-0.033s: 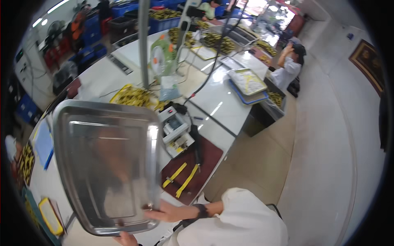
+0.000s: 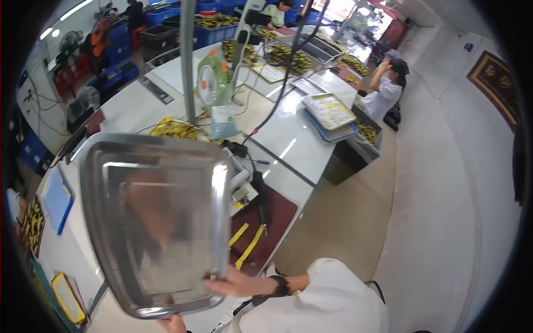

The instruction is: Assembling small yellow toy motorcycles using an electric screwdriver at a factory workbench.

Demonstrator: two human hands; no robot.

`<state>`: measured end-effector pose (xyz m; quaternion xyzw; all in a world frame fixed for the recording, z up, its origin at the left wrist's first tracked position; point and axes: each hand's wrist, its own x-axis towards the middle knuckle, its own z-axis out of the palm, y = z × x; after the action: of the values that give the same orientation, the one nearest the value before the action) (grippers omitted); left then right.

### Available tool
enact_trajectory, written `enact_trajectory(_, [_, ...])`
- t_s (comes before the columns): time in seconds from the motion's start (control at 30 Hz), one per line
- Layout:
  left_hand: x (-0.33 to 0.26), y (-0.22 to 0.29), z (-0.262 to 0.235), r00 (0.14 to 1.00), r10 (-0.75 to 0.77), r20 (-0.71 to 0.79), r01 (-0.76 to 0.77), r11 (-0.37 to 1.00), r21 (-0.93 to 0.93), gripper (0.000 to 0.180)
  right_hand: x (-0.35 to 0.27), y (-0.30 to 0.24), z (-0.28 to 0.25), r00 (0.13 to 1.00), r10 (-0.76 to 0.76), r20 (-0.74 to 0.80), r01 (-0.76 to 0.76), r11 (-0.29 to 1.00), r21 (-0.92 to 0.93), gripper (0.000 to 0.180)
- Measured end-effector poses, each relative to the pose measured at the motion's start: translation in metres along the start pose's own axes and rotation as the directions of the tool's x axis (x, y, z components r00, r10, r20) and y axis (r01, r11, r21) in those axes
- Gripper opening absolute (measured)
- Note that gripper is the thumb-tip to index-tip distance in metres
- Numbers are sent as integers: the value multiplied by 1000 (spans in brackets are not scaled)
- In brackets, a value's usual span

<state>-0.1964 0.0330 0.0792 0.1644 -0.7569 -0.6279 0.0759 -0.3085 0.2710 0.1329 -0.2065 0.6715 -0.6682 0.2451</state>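
Note:
Both my hands hold up a shiny rectangular metal tray (image 2: 191,222), tilted steeply, with blurred reflections in its face. My right hand (image 2: 237,283), below a black wristband, grips the lower right side with its fingertips on the face. At the bottom rim, my left hand (image 2: 174,323) is closed on the edge, mostly cut off and partly hidden. Beside the tray lies a maroon mat (image 2: 280,210) with a yellow strap (image 2: 251,247) and a black-handled tool (image 2: 259,197) on it. The tray covers part of the mat and of a small white device (image 2: 240,172).
Behind the tray are a yellow tray of yellow-black pieces (image 2: 175,129), a metal post (image 2: 187,66) and a green fan (image 2: 214,83). Stacked trays (image 2: 330,111) stand at the table's right edge, above a dark bin (image 2: 347,161). A person (image 2: 383,91) sits beyond, near the wall.
The tray has shifted slightly right in view and covers more of the mat and the white device. My right hand has moved right with it; both hands keep their grip.

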Motion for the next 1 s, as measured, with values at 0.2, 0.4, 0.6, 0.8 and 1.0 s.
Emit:
enact_trajectory(0.2, [47, 39, 61, 854, 169, 493, -18, 955, -296, 50, -122, 28, -140, 240, -80, -968, 81, 995, -62, 26])
enact_trajectory(0.4, [57, 55, 87, 931, 139, 338, -48, 963, -266, 35, -199, 120, -332, -36, 21, -999, -42, 999, 22, 38])
enact_trajectory(0.6, [34, 70, 131, 980, 0, 201, 25, 992, -123, 33, -155, 215, -457, 208, 332, -920, 139, 921, 364, 38])
enact_trajectory(0.8, [7, 62, 177, 981, -149, -128, 114, 962, -247, 36, -93, 234, -512, 172, 405, -898, -36, 913, 405, 41])
enact_trajectory(1.0, [33, 84, 193, 977, -67, -201, 38, 989, -146, 41, -92, 220, -513, 99, 305, -947, -38, 952, 303, 38])
